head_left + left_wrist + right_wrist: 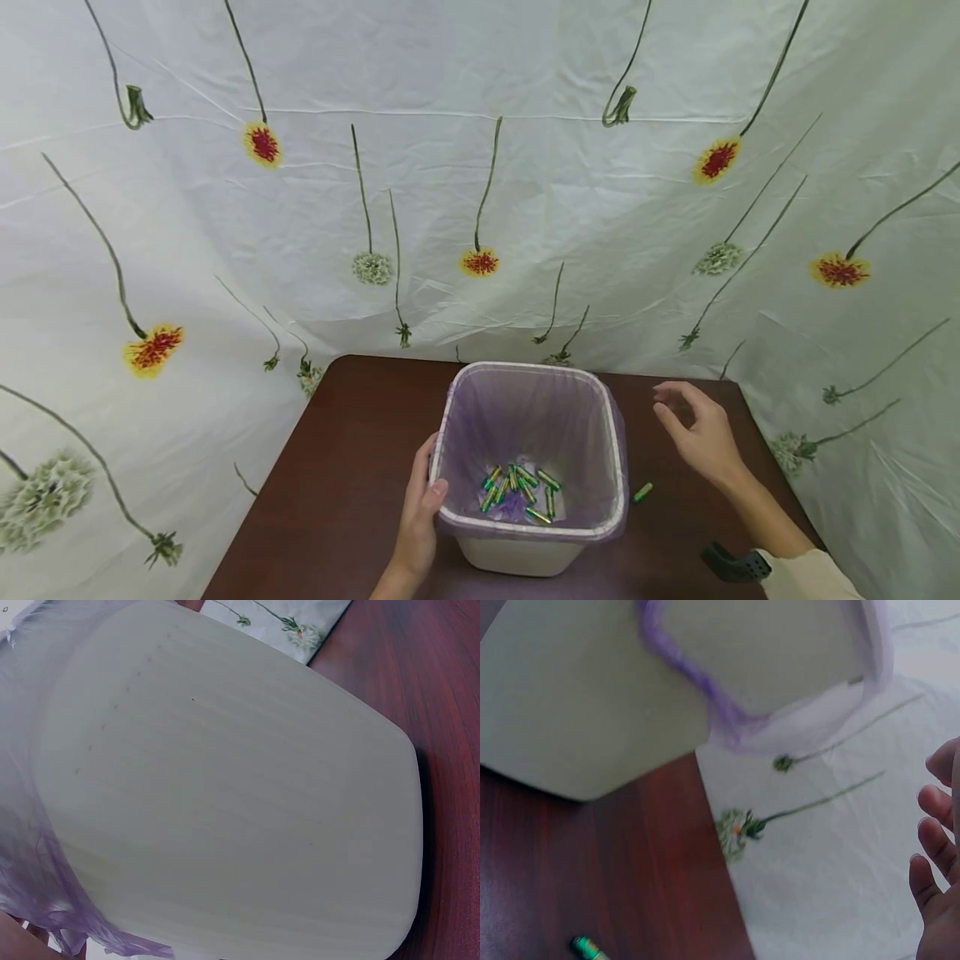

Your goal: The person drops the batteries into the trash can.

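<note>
A white bin [517,552] lined with a purple bag [525,408] stands on the dark wooden table [352,467]. Several green batteries [519,490] lie at its bottom. My left hand [420,508] grips the bin's left rim, thumb over the edge. My right hand [697,429] hovers empty to the right of the bin, fingers loosely bent. One green battery [642,492] lies on the table between the bin and my right wrist; it also shows in the right wrist view [589,949]. The bin's white side [240,802] fills the left wrist view.
A white cloth with printed flowers [480,183] hangs behind and beside the table, close to its back edge. A black strap [735,562] sits on my right wrist. The table's right edge [720,862] runs near the bin.
</note>
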